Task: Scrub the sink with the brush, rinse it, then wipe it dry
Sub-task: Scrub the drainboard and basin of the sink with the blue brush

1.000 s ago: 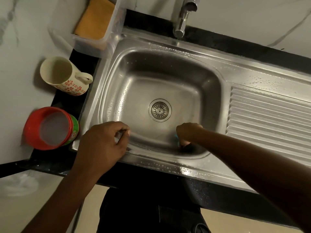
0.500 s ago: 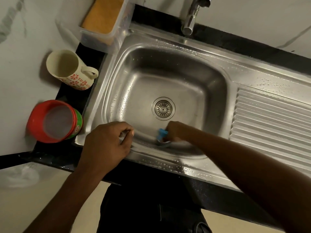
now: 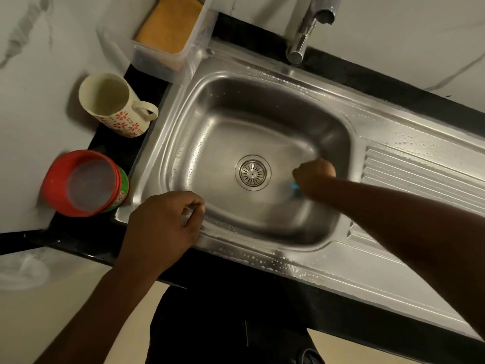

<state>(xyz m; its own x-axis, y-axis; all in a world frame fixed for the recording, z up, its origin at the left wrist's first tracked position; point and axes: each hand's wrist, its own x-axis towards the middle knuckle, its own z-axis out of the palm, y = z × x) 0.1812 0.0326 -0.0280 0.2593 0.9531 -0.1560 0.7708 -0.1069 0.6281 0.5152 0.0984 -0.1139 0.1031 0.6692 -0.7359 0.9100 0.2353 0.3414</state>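
Observation:
The stainless steel sink [image 3: 183, 122] fills the middle of the view, wet with droplets, its round drain strainer [image 3: 252, 172] at the bottom. My right hand [image 3: 313, 174] is down in the basin just right of the drain, gripping a blue brush [image 3: 294, 185], of which only a small blurred blue piece shows under the fist. My left hand [image 3: 165, 227] rests on the sink's front left rim with its fingers curled against the metal edge and holds no object. The tap [image 3: 301, 40] stands at the back and no water runs from it.
A clear plastic box with an orange cloth [image 3: 170, 24] sits at the sink's back left corner. A cream mug with red flowers [image 3: 112, 106] and a red-lidded tub [image 3: 84, 183] stand on the black counter at left. The ribbed drainboard [image 3: 420, 179] lies to the right.
My right hand has swept with the brush from the basin's front wall, first leftwards, then right past the drain. My left hand has stayed on the front rim. The view has shifted.

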